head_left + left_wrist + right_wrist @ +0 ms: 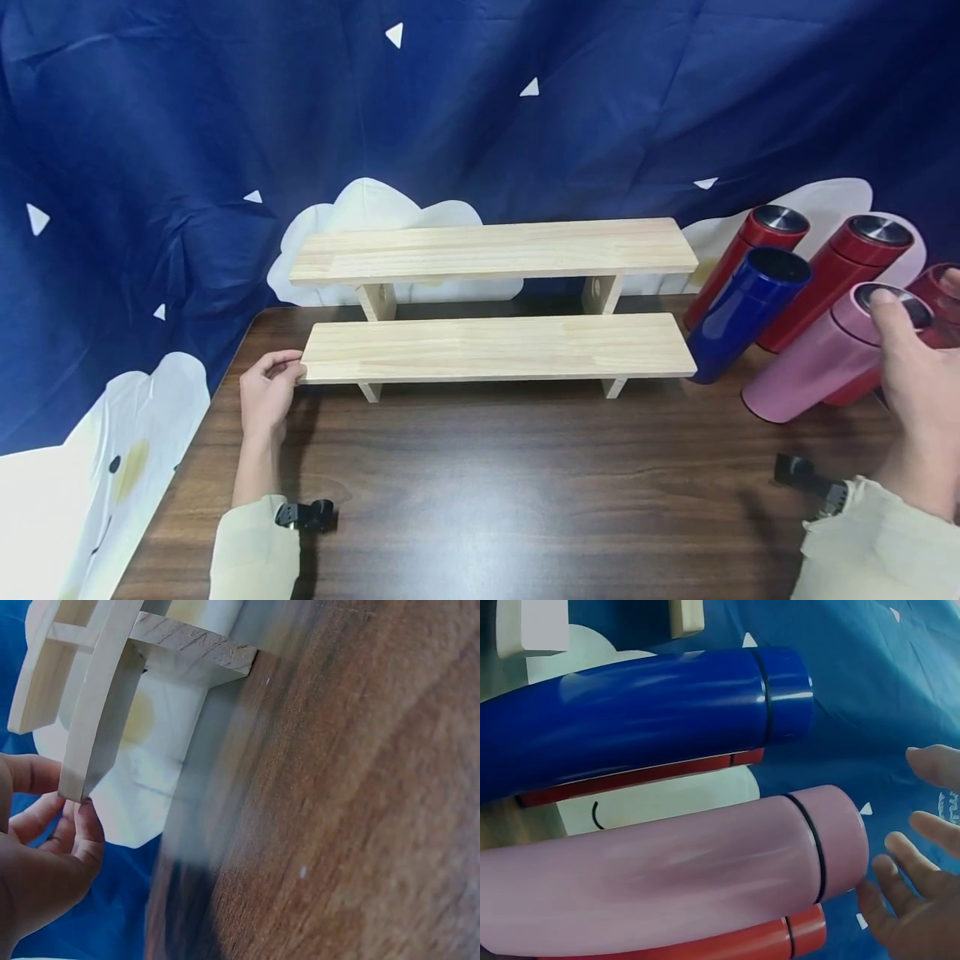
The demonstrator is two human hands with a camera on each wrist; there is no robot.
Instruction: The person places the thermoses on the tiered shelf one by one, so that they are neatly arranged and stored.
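Observation:
My left hand pinches the left end of the lower board of a two-tier wooden shelf. In the left wrist view, fingertips lie on both faces of the pale board's end. Over at the right, my right hand is beside the lid of a pink thermos, which stands upright on the table. The right wrist view has its fingers spread and loosely bent, with the lower ones right at the pink lid. A blue thermos stands between the pink one and the shelf.
Several red thermoses with silver-topped lids stand around the pink and blue ones, one partly hidden by my right hand. The dark wooden table extends in front of the shelf. A blue curtain with white clouds hangs behind.

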